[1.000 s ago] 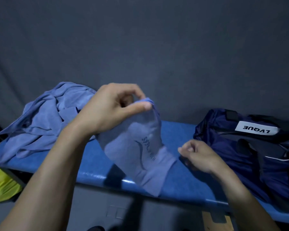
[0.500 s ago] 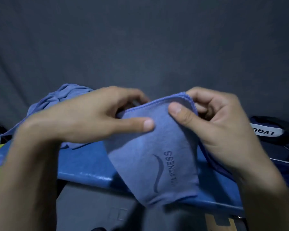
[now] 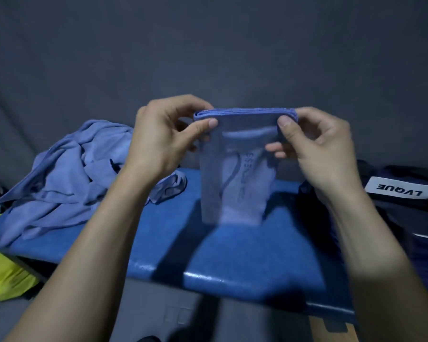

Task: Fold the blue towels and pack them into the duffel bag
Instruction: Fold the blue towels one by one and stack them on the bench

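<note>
A small blue towel [image 3: 235,188] with a printed logo hangs folded in the air above the blue bench [image 3: 232,267]. My left hand [image 3: 163,141] pinches its top left corner between thumb and fingers. My right hand [image 3: 316,149] pinches the top right corner the same way. The top edge is pulled straight between the two hands. A heap of crumpled blue towels [image 3: 67,178] lies on the bench at the left. The dark navy duffel bag [image 3: 405,218] with a white label sits at the right end, partly behind my right forearm.
A yellow-green object [image 3: 3,272] lies below the bench's left end. A dark grey wall stands behind the bench. The grey floor [image 3: 158,314] shows in front of the bench edge.
My right hand rose from the bench and took the towel's right corner. Both hands then moved apart and stretched the top edge straight, so the towel hangs squarely.
</note>
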Action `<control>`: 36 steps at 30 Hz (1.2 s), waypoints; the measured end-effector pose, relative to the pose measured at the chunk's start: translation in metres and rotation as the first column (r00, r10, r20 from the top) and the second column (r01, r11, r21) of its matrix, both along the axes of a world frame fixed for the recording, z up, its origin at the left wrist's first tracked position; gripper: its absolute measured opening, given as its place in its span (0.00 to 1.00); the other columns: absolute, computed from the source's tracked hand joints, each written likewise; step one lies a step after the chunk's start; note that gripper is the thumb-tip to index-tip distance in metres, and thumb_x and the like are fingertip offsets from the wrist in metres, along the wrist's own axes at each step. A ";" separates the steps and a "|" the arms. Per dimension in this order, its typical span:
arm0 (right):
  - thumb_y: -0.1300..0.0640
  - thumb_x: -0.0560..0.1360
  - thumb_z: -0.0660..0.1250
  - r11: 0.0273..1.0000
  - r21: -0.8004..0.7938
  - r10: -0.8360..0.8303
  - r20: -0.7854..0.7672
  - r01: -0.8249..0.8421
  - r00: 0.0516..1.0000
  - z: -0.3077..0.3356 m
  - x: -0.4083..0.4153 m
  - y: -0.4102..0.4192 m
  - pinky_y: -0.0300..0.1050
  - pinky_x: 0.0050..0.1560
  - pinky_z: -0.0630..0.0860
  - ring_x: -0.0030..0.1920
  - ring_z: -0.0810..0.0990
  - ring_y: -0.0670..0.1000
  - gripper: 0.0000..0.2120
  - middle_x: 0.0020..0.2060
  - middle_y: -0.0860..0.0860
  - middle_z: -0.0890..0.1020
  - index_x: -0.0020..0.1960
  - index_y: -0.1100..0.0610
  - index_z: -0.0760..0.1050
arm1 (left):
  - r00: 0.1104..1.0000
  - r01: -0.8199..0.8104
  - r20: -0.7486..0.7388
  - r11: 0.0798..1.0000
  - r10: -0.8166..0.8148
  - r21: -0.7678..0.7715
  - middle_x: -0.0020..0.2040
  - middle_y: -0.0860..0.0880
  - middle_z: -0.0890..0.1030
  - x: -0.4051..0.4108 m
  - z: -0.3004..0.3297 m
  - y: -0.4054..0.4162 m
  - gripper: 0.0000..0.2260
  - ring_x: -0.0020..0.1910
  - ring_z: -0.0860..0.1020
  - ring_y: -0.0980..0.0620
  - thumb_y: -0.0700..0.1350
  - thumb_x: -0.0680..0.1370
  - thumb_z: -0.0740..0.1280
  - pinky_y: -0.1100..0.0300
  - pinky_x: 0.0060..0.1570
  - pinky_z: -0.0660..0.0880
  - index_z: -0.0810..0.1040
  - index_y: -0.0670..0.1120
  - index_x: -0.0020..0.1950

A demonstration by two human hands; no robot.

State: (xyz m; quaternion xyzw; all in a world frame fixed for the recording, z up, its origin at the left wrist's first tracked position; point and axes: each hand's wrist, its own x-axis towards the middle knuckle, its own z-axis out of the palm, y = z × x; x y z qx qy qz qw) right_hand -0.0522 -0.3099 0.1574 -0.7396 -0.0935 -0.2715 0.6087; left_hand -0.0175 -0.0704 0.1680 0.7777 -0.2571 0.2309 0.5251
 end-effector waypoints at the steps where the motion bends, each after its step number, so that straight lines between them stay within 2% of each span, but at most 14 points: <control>1: 0.60 0.81 0.69 1.000 0.007 0.013 0.047 -0.013 0.999 -0.002 0.002 0.000 0.44 0.42 0.82 0.43 0.88 0.57 0.04 0.43 0.51 0.85 0.49 0.54 0.82 | 0.999 -0.015 0.043 1.000 0.015 -0.004 0.40 0.51 0.85 0.001 0.000 -0.001 0.02 0.39 0.85 0.48 0.44 0.78 0.75 0.51 0.39 0.84 0.86 0.47 0.49; 4: 0.62 0.81 0.69 0.999 -0.032 0.046 0.081 -0.043 0.996 -0.012 0.003 -0.006 0.45 0.52 0.82 0.51 0.86 0.56 0.04 0.48 0.51 0.86 0.52 0.56 0.83 | 0.992 -0.056 0.120 0.997 0.049 0.053 0.43 0.53 0.86 0.004 -0.003 0.001 0.04 0.42 0.85 0.54 0.45 0.78 0.75 0.54 0.44 0.82 0.86 0.47 0.51; 6: 0.62 0.79 0.70 0.995 -0.097 0.032 0.051 -0.027 0.998 -0.028 -0.003 -0.014 0.45 0.54 0.81 0.51 0.86 0.51 0.04 0.47 0.50 0.87 0.52 0.57 0.83 | 0.985 -0.088 0.163 0.984 0.062 0.155 0.44 0.54 0.86 0.001 -0.014 0.006 0.04 0.43 0.84 0.58 0.45 0.78 0.75 0.57 0.44 0.81 0.86 0.48 0.52; 9: 0.62 0.76 0.74 0.963 -0.267 0.013 -0.055 -0.028 0.998 -0.071 -0.019 -0.023 0.41 0.49 0.78 0.45 0.84 0.44 0.06 0.44 0.46 0.87 0.50 0.53 0.84 | 0.982 -0.085 0.185 0.945 0.026 0.317 0.44 0.55 0.85 -0.013 -0.054 0.018 0.06 0.41 0.83 0.57 0.46 0.78 0.73 0.57 0.41 0.79 0.86 0.48 0.52; 13: 0.54 0.76 0.75 0.817 -0.542 0.066 -0.250 -0.196 0.966 -0.136 -0.042 -0.026 0.50 0.46 0.80 0.43 0.84 0.45 0.02 0.42 0.44 0.86 0.49 0.51 0.84 | 0.989 0.147 -0.072 0.785 -0.130 0.602 0.50 0.60 0.85 -0.031 -0.112 0.035 0.09 0.47 0.83 0.61 0.54 0.76 0.67 0.58 0.41 0.81 0.84 0.54 0.51; 15: 0.48 0.77 0.71 0.727 -0.624 0.113 -0.306 -0.288 0.945 -0.156 -0.052 -0.029 0.50 0.49 0.79 0.47 0.82 0.43 0.07 0.45 0.42 0.84 0.50 0.50 0.83 | 0.982 0.189 -0.113 0.713 -0.153 0.675 0.50 0.64 0.84 -0.038 -0.133 0.041 0.08 0.46 0.83 0.62 0.57 0.75 0.68 0.56 0.41 0.81 0.82 0.57 0.50; 17: 0.45 0.77 0.68 0.673 -0.678 0.128 -0.287 -0.296 0.949 -0.167 -0.060 -0.031 0.47 0.51 0.77 0.50 0.80 0.42 0.10 0.48 0.40 0.83 0.52 0.50 0.82 | 0.979 0.197 -0.100 0.676 -0.180 0.710 0.51 0.65 0.82 -0.046 -0.147 0.047 0.08 0.45 0.81 0.61 0.59 0.75 0.69 0.55 0.41 0.80 0.80 0.58 0.50; 20: 0.50 0.78 0.68 0.595 -0.772 0.137 -0.177 -0.224 0.975 -0.176 -0.070 -0.028 0.45 0.51 0.76 0.52 0.76 0.44 0.07 0.52 0.40 0.80 0.53 0.51 0.80 | 0.972 0.205 -0.072 0.663 -0.222 0.720 0.52 0.64 0.81 -0.056 -0.160 0.053 0.07 0.47 0.79 0.58 0.57 0.76 0.71 0.54 0.42 0.80 0.79 0.58 0.51; 23: 0.53 0.75 0.66 0.473 -0.861 0.094 -0.163 -0.188 0.982 -0.182 -0.073 -0.022 0.44 0.65 0.74 0.66 0.73 0.48 0.20 0.67 0.44 0.75 0.67 0.50 0.75 | 0.965 0.190 -0.021 0.647 -0.260 0.739 0.59 0.61 0.79 -0.064 -0.171 0.051 0.09 0.56 0.77 0.55 0.53 0.77 0.72 0.55 0.51 0.79 0.80 0.56 0.57; 25: 0.52 0.74 0.63 0.422 -0.881 0.097 -0.190 -0.213 0.977 -0.183 -0.071 -0.019 0.42 0.75 0.62 0.76 0.63 0.46 0.31 0.77 0.46 0.67 0.77 0.49 0.66 | 0.962 0.154 0.022 0.610 -0.272 0.778 0.68 0.55 0.76 -0.067 -0.182 0.048 0.18 0.66 0.75 0.52 0.53 0.79 0.70 0.57 0.61 0.75 0.77 0.53 0.67; 27: 0.53 0.75 0.61 0.377 -0.894 0.138 -0.205 -0.243 0.969 -0.184 -0.069 -0.018 0.43 0.79 0.54 0.80 0.56 0.45 0.33 0.80 0.45 0.61 0.80 0.48 0.62 | 0.965 0.119 0.046 0.592 -0.257 0.797 0.75 0.53 0.71 -0.068 -0.194 0.049 0.24 0.74 0.71 0.51 0.54 0.81 0.67 0.55 0.69 0.70 0.71 0.51 0.76; 29: 0.57 0.75 0.64 0.367 -0.902 0.179 -0.170 -0.226 0.969 -0.189 -0.068 -0.020 0.46 0.77 0.63 0.79 0.63 0.47 0.29 0.77 0.47 0.68 0.76 0.50 0.70 | 0.964 0.092 0.076 0.591 -0.253 0.801 0.78 0.52 0.68 -0.069 -0.205 0.052 0.23 0.77 0.67 0.50 0.54 0.84 0.64 0.51 0.72 0.69 0.69 0.52 0.78; 32: 0.63 0.68 0.77 0.413 -0.896 0.205 -0.083 -0.164 0.975 -0.194 -0.072 -0.019 0.49 0.59 0.82 0.68 0.78 0.50 0.26 0.66 0.50 0.81 0.65 0.54 0.81 | 0.962 0.087 0.094 0.615 -0.256 0.783 0.79 0.53 0.68 -0.072 -0.218 0.055 0.21 0.78 0.66 0.52 0.52 0.84 0.62 0.52 0.73 0.69 0.71 0.52 0.78; 36: 0.67 0.63 0.82 0.448 -0.892 0.200 0.033 -0.062 0.979 -0.203 -0.080 -0.020 0.47 0.51 0.84 0.59 0.84 0.52 0.25 0.60 0.52 0.85 0.58 0.57 0.84 | 0.948 0.075 0.150 0.656 -0.280 0.751 0.74 0.53 0.75 -0.075 -0.220 0.059 0.16 0.73 0.73 0.52 0.48 0.83 0.64 0.57 0.69 0.72 0.78 0.50 0.71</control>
